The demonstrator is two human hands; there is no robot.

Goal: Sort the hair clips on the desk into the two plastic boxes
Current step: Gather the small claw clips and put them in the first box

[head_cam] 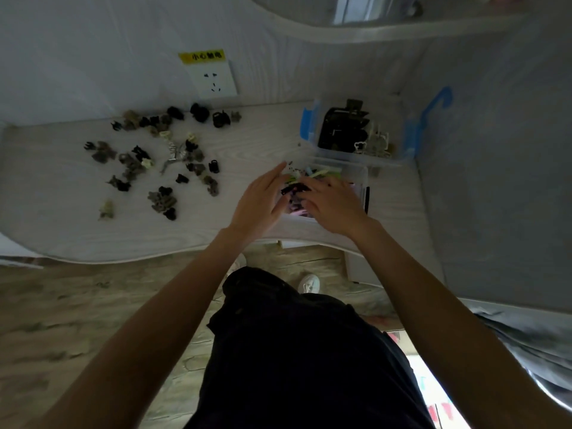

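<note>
Both hands over the near plastic box (360,174): left hand (260,202) fingers spread, right hand (334,209) grip unclear, touching a black clip (294,190). Loose hair clips (154,159) on table (247,144), left of the grip; second box (353,131) beyond.

Bare forearms, no sleeves; dark trousers (297,351) and a white shoe (309,283).

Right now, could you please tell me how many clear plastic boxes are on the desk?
2. The clear plastic box with blue latches stands by the back wall; the nearer clear plastic box sits before it, partly covered by both hands.
</note>
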